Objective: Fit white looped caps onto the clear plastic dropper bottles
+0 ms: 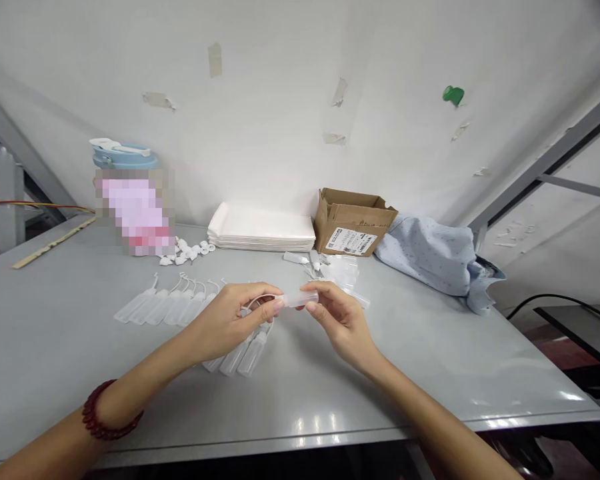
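Grey table (pixel 480 360), my forearms (pixel 425 407) slanting over its near edge! Nearly closed, left hand (pixel 240 312) pinches the bottle's (pixel 299 299) neck, right hand (pixel 344 323) its body.

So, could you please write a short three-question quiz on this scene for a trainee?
1. True or false: the open brown cardboard box stands right of the stack of flat white items.
2. Which wrist wears the dark red beaded bracelet: A) left, B) right?
3. What do the left hand and right hand hold between them?

Key: 1. True. 2. A. 3. A translucent, cylindrical plastic bottle.
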The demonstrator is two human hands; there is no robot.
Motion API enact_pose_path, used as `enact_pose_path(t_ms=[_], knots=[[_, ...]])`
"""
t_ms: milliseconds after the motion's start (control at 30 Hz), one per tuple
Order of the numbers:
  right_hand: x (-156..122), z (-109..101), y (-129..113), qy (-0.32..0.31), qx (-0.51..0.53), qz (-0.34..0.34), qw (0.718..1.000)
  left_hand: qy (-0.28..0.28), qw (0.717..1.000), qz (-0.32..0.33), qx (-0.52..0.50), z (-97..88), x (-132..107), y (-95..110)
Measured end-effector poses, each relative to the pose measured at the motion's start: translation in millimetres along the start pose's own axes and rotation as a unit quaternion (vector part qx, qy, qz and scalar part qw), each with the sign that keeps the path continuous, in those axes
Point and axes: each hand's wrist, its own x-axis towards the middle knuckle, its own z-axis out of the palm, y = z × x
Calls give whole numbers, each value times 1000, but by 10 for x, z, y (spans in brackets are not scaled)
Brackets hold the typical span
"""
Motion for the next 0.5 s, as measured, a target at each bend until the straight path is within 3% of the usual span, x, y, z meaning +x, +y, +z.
enact_pose_path(t_ms=[167, 300, 500], knots=[[-17, 2, 29, 14, -56, -36, 998, -3, 999, -11, -50, -14, 11, -5], [-20, 4, 15, 32, -54, -32, 998, -45, 998, -11, -44, -38, 15, 1], [21, -15, -40, -33, 85, 88, 992, -33, 999, 16, 26, 15, -23, 30]])
